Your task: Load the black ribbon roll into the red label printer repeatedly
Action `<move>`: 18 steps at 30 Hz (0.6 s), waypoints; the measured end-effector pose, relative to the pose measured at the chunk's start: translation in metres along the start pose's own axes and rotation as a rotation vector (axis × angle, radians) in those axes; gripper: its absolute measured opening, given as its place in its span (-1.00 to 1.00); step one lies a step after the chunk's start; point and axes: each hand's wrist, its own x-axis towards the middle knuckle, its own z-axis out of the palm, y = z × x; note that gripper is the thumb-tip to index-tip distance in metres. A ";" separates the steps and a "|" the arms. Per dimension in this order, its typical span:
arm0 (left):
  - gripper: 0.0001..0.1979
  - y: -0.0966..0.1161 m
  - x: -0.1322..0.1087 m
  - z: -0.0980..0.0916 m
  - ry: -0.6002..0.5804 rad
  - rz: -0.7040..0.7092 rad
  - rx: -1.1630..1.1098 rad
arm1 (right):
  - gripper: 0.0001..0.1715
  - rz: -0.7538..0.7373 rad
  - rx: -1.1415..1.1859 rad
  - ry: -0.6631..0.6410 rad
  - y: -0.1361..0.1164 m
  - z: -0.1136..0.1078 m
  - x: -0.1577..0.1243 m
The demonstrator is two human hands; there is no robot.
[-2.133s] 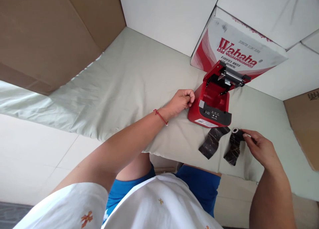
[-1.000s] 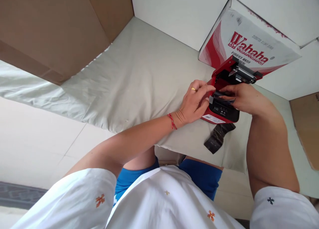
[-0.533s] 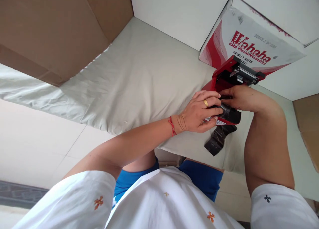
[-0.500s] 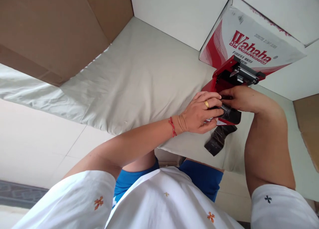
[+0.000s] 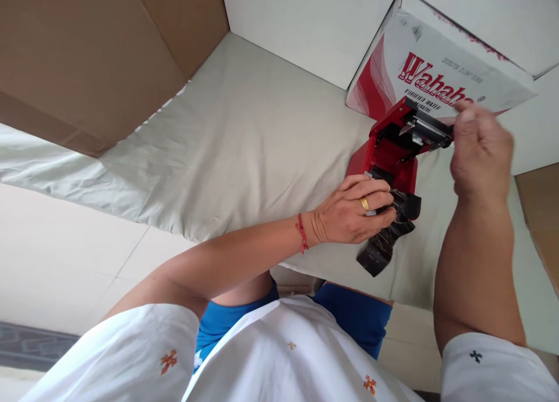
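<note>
A red box-like device [image 5: 361, 157] stands on the cloth with its hinged lid [image 5: 394, 115] raised. Under the lid are a dark roller and a metal strip. My left hand [image 5: 356, 210], with a gold ring, is wrapped over the near-left side of the box, its fingertips by the black wrinkled material inside. A black strip [image 5: 374, 257] hangs out over the near edge onto the cloth. My right hand [image 5: 483, 151] is closed at the right end of the raised lid, covering the roller's end; its exact fingertip contact is hidden.
A white and red Wahaha water carton [image 5: 441, 58] stands behind the device. A brown cardboard box [image 5: 87, 58] is at the far left, and more cardboard [image 5: 539, 210] is at the right. Pale cloth [image 5: 262, 140] covers the surface before a white panel [image 5: 305, 29].
My right hand has left the inside of the box and moved up and right to the lid's end. My left hand has shifted slightly down on the box, and more of the interior shows.
</note>
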 end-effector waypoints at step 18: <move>-0.68 -0.004 -0.001 -0.010 -0.039 -0.012 -0.028 | -0.42 -0.053 0.238 -0.027 -0.009 0.016 -0.117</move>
